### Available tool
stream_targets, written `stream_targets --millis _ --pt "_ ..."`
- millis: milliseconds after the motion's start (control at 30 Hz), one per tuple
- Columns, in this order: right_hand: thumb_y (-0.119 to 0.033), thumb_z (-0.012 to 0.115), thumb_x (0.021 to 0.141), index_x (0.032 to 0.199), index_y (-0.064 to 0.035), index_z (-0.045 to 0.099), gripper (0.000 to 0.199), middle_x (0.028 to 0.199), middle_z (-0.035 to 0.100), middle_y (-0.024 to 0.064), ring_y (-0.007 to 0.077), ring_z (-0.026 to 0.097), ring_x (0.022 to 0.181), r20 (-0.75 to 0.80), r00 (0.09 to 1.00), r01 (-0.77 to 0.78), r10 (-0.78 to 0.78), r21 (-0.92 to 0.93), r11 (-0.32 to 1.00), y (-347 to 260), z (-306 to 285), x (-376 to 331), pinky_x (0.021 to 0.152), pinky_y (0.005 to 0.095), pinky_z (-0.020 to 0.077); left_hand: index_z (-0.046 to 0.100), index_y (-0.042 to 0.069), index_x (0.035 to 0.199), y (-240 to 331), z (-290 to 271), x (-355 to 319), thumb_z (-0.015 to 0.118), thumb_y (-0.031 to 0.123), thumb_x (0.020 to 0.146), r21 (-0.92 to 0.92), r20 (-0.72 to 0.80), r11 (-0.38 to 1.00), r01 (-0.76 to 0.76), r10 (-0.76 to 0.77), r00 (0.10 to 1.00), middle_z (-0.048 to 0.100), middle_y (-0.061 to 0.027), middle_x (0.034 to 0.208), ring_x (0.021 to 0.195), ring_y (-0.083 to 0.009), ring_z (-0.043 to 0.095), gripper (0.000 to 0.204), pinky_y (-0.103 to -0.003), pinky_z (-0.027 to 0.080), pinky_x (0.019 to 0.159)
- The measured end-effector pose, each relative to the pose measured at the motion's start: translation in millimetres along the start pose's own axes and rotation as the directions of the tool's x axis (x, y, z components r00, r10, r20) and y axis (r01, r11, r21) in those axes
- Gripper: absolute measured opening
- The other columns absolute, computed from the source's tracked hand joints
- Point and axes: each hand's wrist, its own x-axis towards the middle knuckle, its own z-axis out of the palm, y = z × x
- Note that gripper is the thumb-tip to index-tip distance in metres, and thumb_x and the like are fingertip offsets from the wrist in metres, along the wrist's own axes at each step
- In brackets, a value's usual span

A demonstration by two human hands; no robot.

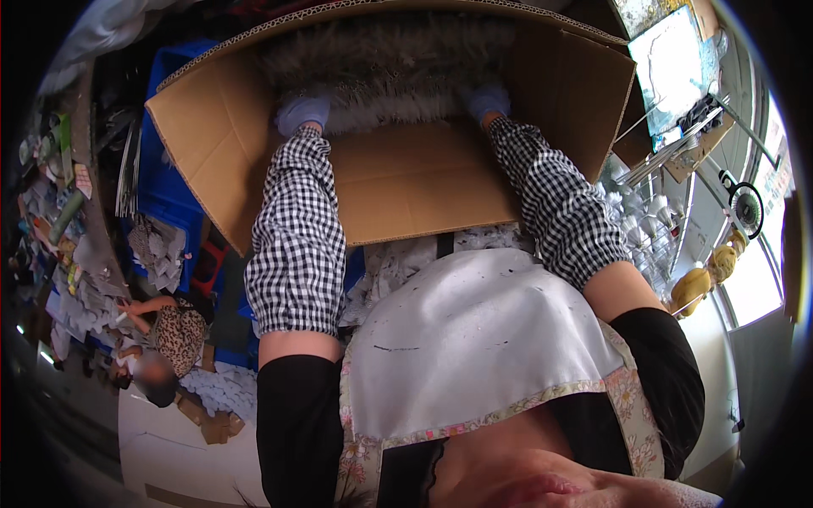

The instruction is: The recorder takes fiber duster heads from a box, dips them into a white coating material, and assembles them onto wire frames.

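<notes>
Had gloved left hand (303, 112) and right hand (488, 101) inside one corrugated cardboard box (415, 190), at either side of fluffy grey material within (389, 106). Wore two gathered, checked sleeves (296, 229). Could not tell fingers' spread or grip.

No writing can be read. At two o'clock, a small blue-and-white packet (666, 139) is too small to make out any print. Between two and three o'clock, the window (774, 157) has faint coloured marks, too blurred to tell whether they are letters. Between nine and ten, a pinkish sheet (83, 180) has marks too tiny to read.
</notes>
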Motion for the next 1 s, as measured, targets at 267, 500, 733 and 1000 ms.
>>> stream_targets --millis 267,500,733,1000 --pt "-0.067 0.055 0.075 0.133 -0.0035 0.046 0.086 0.142 0.039 0.0204 0.0368 0.037 0.13 0.004 0.989 0.144 -0.145 -0.099 0.985 -53.5 1.9 -21.7 0.105 0.0442 0.033 0.047 -0.006 0.13 -33.9 8.3 13.8 0.034 0.08 0.076 0.065 -0.095 0.989 0.13 -0.124 0.988 0.045 -0.0208 0.135 0.123 -0.0375 0.041 0.102 -0.047 0.031 0.103" --pt "-0.064 0.057 0.076 0.131 -0.0095 0.05 0.078 0.136 0.042 0.0222 0.0418 0.041 0.123 -0.131 0.963 0.177 -0.234 -0.347 0.921 -37.3 35.9 2.6 0.102 0.0481 0.0349 0.052 -0.005 0.123 -34.1 10.4 12.2 0.045 0.078 0.074 0.071 -0.147 0.993 0.094 -0.083 0.986 0.048 -0.0204 0.131 0.122 -0.0345 0.044 0.096 -0.045 0.035 0.101" --pt "-0.07 0.058 0.071 0.129 -0.0157 0.054 0.08 0.135 0.049 0.0134 0.035 0.05 0.119 0.005 0.934 0.351 -0.358 -0.217 0.911 -39.7 14.5 29.4 0.098 0.0466 0.0408 0.046 -0.006 0.128 -44.7 28.7 7.6 0.057 0.076 0.067 -0.175 -0.275 0.974 0.143 -0.188 0.943 0.048 -0.0222 0.132 0.128 -0.0315 0.041 0.103 -0.042 0.031 0.107" --pt "-0.074 0.054 0.071 0.131 -0.0169 0.052 0.083 0.133 0.051 0.0142 0.0334 0.052 0.117 0.046 0.965 0.256 -0.257 -0.369 0.894 -4.0 32.8 49.1 0.098 0.0421 0.0402 0.05 -0.003 0.125 -41.5 20.7 0.0 0.063 0.064 0.073 -0.095 -0.126 0.995 -0.021 0.009 0.992 0.044 -0.0231 0.134 0.126 -0.0321 0.04 0.086 -0.043 0.03 0.108"
